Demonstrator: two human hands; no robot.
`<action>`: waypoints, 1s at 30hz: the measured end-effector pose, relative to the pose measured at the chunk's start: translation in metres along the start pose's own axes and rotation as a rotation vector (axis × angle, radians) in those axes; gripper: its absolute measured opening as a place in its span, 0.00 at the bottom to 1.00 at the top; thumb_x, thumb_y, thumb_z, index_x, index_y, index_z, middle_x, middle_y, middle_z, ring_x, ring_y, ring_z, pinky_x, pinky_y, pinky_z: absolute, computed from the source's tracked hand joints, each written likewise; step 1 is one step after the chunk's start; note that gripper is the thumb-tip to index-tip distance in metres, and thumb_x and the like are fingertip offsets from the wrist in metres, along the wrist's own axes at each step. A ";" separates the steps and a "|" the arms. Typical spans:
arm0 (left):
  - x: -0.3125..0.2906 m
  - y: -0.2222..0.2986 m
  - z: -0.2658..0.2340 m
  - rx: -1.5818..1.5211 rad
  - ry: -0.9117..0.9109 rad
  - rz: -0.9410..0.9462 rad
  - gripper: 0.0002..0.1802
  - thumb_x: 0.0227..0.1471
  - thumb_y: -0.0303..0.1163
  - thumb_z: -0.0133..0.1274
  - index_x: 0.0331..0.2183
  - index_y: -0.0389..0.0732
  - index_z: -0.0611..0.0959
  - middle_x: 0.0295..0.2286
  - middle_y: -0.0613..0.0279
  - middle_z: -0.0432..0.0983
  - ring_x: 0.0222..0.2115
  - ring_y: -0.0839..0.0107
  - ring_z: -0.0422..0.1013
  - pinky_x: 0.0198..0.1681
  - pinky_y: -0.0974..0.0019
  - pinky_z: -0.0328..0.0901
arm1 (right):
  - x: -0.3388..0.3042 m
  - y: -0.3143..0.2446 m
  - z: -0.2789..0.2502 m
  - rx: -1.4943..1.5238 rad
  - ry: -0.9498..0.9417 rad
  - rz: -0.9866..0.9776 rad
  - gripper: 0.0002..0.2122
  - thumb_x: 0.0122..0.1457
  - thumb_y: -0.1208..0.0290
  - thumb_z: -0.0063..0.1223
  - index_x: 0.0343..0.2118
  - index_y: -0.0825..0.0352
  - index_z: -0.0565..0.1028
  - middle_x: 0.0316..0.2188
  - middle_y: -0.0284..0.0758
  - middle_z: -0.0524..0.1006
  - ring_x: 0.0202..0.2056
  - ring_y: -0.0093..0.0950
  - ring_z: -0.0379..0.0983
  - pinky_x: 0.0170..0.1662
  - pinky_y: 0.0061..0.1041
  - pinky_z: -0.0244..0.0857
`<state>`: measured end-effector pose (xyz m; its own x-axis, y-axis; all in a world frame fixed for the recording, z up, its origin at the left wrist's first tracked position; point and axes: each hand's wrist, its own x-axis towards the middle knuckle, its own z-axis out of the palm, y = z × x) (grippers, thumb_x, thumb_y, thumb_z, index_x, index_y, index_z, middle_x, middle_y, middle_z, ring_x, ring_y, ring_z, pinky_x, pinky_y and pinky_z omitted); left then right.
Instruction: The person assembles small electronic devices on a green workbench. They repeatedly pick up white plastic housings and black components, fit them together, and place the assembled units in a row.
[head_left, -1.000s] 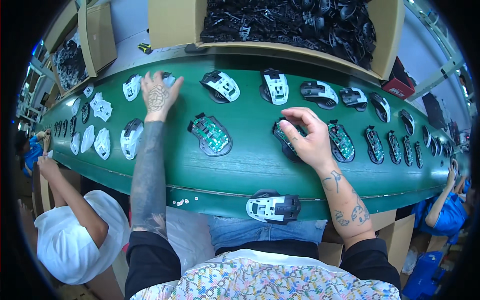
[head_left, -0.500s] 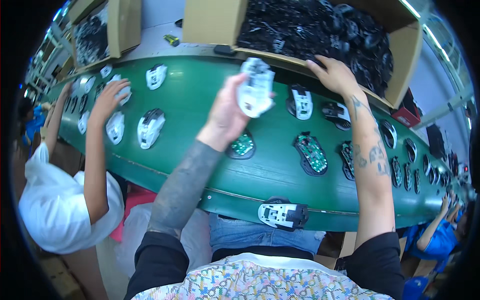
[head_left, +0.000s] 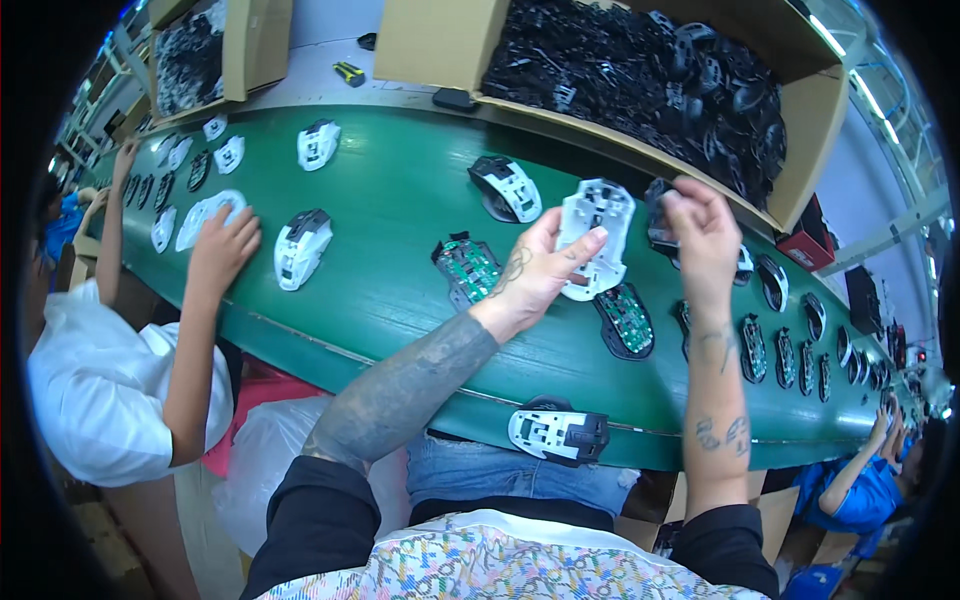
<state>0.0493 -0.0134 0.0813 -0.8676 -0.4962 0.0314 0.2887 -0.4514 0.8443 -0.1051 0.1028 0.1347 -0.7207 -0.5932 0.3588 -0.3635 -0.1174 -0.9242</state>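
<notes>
My left hand (head_left: pixel 545 262) grips a white mouse shell (head_left: pixel 597 235), its ribbed inner side facing up, above the green belt. The thumb lies across the shell's edge. Just right of it, my right hand (head_left: pixel 703 225) has its fingers curled in a pinch on a black plastic part (head_left: pixel 657 208); its outline blends with the dark mouse behind. Below the shell lies a mouse base with a green circuit board (head_left: pixel 625 318), partly covered. Another such base (head_left: pixel 467 268) sits by my left wrist. A black-and-white mouse (head_left: pixel 507 190) rests farther back.
A cardboard box (head_left: pixel 640 150) heaped with black plastic parts stands behind the belt (head_left: pixel 380 300). One mouse (head_left: pixel 558 432) lies at the near edge. To the left, a co-worker's hand (head_left: pixel 225 245) touches a white shell. A yellow-black cutter (head_left: pixel 348 73) lies beyond the belt.
My left hand has moved right with the white shell, turning it to show its inside. My right hand has come back from the box rim toward the shell, fingers now curled.
</notes>
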 end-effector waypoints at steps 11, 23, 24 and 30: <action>-0.015 -0.015 0.013 0.464 0.033 0.316 0.34 0.46 0.30 0.61 0.51 0.34 0.62 0.42 0.55 0.72 0.40 0.70 0.72 0.43 0.67 0.68 | -0.070 0.006 0.034 0.012 0.192 0.006 0.07 0.56 0.76 0.55 0.36 0.72 0.76 0.31 0.33 0.79 0.30 0.15 0.74 0.34 0.15 0.69; -0.015 -0.003 0.011 0.258 0.011 0.215 0.33 0.46 0.32 0.62 0.50 0.36 0.63 0.40 0.58 0.73 0.41 0.72 0.71 0.43 0.68 0.68 | -0.077 0.009 0.024 0.249 -0.159 -0.020 0.18 0.56 0.81 0.50 0.50 0.70 0.68 0.45 0.41 0.76 0.46 0.24 0.72 0.42 0.21 0.70; -0.016 0.002 0.011 0.135 -0.010 0.140 0.32 0.46 0.32 0.62 0.50 0.36 0.64 0.40 0.59 0.73 0.41 0.73 0.71 0.43 0.69 0.67 | -0.079 0.007 0.024 0.231 -0.178 -0.068 0.18 0.55 0.82 0.51 0.50 0.70 0.68 0.45 0.41 0.76 0.46 0.25 0.72 0.42 0.21 0.70; -0.012 0.006 0.009 0.134 0.036 0.088 0.33 0.45 0.31 0.63 0.49 0.36 0.64 0.39 0.60 0.72 0.40 0.73 0.70 0.46 0.69 0.66 | -0.082 0.007 0.029 -0.115 -0.131 -0.397 0.20 0.48 0.81 0.60 0.46 0.68 0.72 0.43 0.39 0.77 0.43 0.29 0.75 0.41 0.26 0.71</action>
<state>0.0581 -0.0036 0.0910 -0.8256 -0.5569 0.0914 0.3044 -0.3031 0.9030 -0.0318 0.1275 0.0951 -0.4333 -0.6173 0.6567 -0.6661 -0.2714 -0.6947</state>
